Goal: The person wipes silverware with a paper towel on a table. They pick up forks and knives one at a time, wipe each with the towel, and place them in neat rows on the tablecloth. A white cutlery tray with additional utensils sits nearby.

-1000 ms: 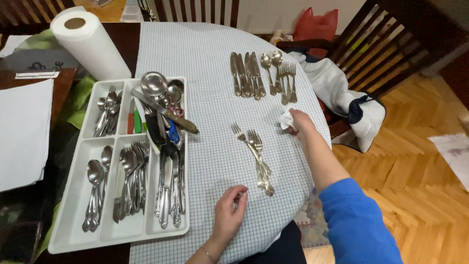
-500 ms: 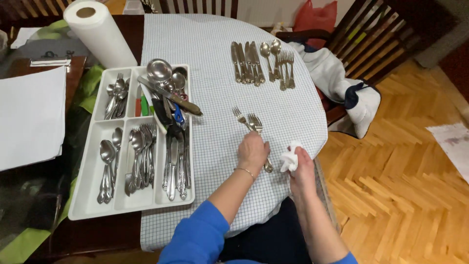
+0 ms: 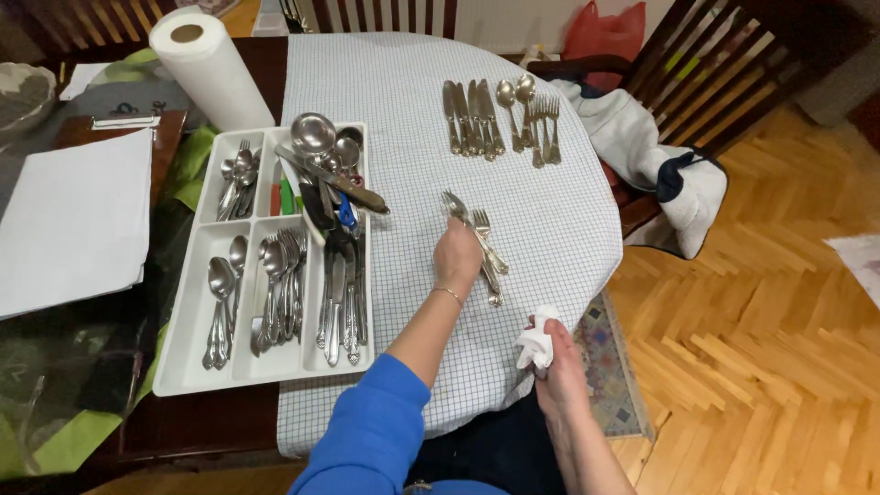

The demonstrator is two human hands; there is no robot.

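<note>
Paper towel roll (image 3: 209, 66), white cutlery tray (image 3: 183, 344), wooden chair (image 3: 733, 64), white papers (image 3: 73, 220)

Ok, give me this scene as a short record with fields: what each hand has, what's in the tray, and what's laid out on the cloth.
left hand: left hand grips one fork out of the loose forks mid-table
right hand: right hand clutches a crumpled white paper towel at the table's near edge
tray: white cutlery tray with spoons, forks, knives, a ladle
laid out: row of knives, spoons and forks at the far side
surface: checked tablecloth
nearby: paper towel roll, wooden chair draped with a white cloth
</note>
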